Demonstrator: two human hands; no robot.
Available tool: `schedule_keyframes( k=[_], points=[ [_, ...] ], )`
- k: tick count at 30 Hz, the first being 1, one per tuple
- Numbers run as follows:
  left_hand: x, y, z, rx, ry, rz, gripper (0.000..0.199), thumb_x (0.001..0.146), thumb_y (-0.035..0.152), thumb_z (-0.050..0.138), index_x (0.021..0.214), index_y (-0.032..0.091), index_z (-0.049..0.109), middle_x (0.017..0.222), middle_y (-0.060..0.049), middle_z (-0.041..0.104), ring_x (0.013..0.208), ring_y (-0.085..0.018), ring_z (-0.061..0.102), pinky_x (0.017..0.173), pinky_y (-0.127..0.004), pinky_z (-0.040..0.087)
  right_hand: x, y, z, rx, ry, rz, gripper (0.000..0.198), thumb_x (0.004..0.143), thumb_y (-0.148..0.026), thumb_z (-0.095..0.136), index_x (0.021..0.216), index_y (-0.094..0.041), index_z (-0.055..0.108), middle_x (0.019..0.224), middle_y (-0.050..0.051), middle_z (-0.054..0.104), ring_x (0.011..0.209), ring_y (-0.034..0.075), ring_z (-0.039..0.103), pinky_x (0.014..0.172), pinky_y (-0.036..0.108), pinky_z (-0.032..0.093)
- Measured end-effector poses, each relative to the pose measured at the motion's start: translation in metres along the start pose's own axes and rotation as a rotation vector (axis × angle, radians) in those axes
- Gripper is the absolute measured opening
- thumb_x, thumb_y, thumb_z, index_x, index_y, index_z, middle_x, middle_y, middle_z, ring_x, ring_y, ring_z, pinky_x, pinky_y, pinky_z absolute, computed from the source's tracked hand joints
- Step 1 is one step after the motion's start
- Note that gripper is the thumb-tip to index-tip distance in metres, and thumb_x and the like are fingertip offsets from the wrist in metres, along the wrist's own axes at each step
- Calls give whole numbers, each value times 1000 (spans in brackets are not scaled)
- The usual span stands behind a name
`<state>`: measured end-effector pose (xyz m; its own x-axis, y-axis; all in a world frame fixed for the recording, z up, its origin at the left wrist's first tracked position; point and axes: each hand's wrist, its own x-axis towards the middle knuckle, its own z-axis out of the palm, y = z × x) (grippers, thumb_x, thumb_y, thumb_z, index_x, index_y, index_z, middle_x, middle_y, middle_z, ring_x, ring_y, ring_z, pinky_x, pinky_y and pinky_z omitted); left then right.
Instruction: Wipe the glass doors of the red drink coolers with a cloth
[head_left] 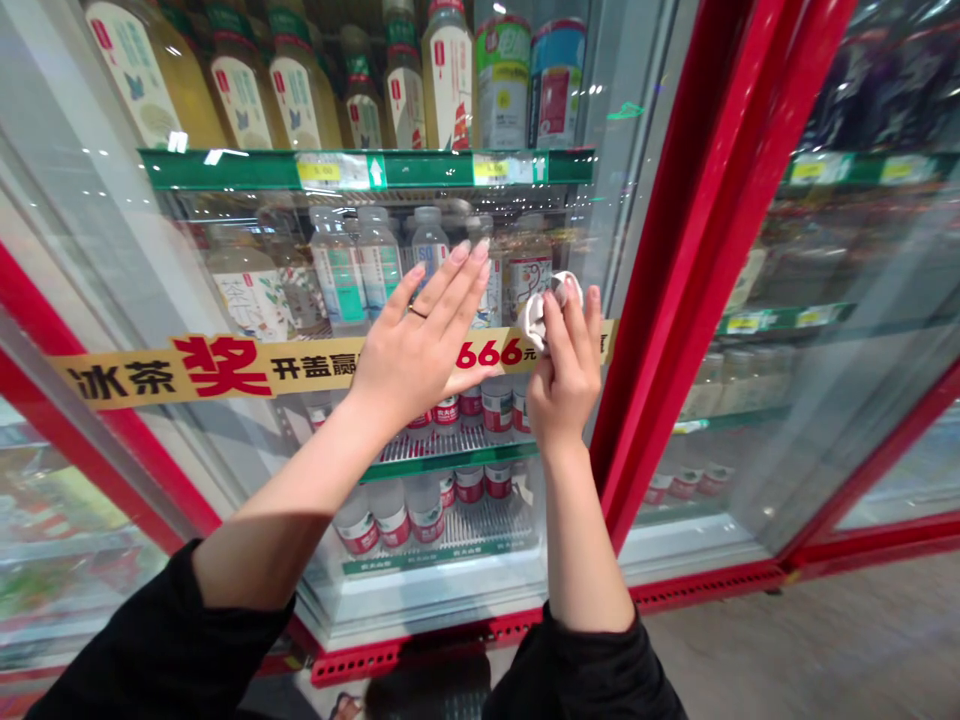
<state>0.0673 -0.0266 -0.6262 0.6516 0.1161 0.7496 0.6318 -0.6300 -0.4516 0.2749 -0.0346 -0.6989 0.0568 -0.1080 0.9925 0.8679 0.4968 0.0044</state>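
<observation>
Flat against or just in front of the glass door (600, 230) of a drinks fridge is my left hand (420, 345), its fingers stretched out and a dark ring on one of them. It covers part of a yellow printed strip (315, 367) that runs across the glass. To its right, my right hand (566, 375) presses a crumpled white cloth (536, 320) to the door with its fingers, over the right end of the strip. Part of the cloth is hidden under those fingers.
Behind the glass, bottles stand on green-edged shelves (442, 455). A red door frame (690, 230) rises on the right, with another glass-fronted fridge (750, 400) beyond it. Grey floor (825, 640) shows at the lower right.
</observation>
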Motion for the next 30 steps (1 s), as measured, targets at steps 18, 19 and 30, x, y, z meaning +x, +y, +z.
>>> schedule_keyframes(
  k=[18, 19, 30],
  points=[
    [0, 1, -2, 78, 11, 24, 101, 108, 50, 52, 179, 14, -12, 187, -12, 23, 174, -28, 23, 144, -42, 5, -5, -10, 6, -46, -19, -13, 68, 109, -6, 38, 171, -33, 44, 165, 5, 64, 167, 30, 43, 133, 63, 48],
    [0, 0, -3, 87, 9, 30, 102, 108, 49, 53, 179, 13, -12, 187, -13, 24, 174, -27, 23, 144, -42, 5, -6, -13, 6, -29, -46, -35, 66, 109, -7, 41, 169, -33, 48, 162, 5, 67, 165, 29, 46, 132, 60, 49],
    [1, 1, -4, 151, 27, 48, 112, 108, 60, 56, 176, 11, -19, 185, -14, 28, 173, -27, 28, 145, -41, 7, -3, 9, -4, -96, 21, 80, 86, 97, -2, 37, 178, -30, 27, 181, 7, 42, 174, 33, 26, 136, 73, 33]
  ],
)
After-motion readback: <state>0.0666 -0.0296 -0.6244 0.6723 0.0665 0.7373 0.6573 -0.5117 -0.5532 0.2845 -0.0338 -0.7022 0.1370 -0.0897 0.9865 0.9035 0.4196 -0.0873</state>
